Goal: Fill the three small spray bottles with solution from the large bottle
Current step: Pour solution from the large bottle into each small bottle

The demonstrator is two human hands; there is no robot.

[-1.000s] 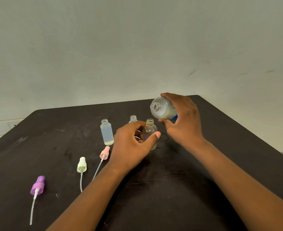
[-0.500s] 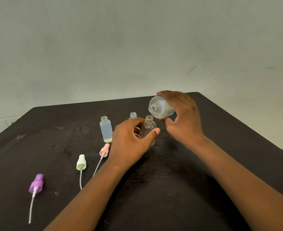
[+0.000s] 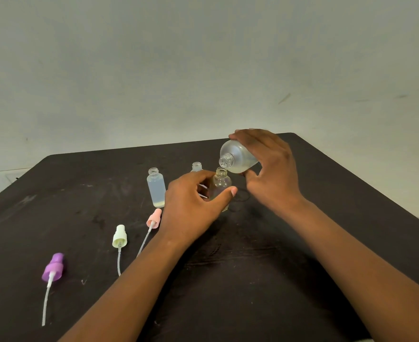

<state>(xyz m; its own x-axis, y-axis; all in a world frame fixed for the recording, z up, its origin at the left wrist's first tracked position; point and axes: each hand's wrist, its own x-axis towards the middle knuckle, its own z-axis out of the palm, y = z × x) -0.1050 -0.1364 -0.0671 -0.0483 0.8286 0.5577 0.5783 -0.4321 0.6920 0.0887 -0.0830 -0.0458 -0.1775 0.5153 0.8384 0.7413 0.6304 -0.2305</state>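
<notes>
Two hands mid-table, left hand (image 3: 191, 206) gripping a small bottle (image 3: 220, 186) upright, right hand (image 3: 270, 169) holding the large bottle (image 3: 238, 157) tilted, mouth just above the small bottle's neck, second small bottle (image 3: 156, 187) free to the left, third bottle (image 3: 197, 167) mostly hidden behind left fingers, three spray caps (image 3: 119, 236) near left edge, table (image 3: 253, 280) bare near front, liquid flow hard to make out.

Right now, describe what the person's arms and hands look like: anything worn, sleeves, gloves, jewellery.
Both forearms are bare up to the frame edge; no sleeves show. The left hand and right hand wear no gloves, and no rings, watch or bracelets are visible on fingers or wrists. The left thumbnail is short and looks unpainted. No markings or bandages can be seen.
</notes>
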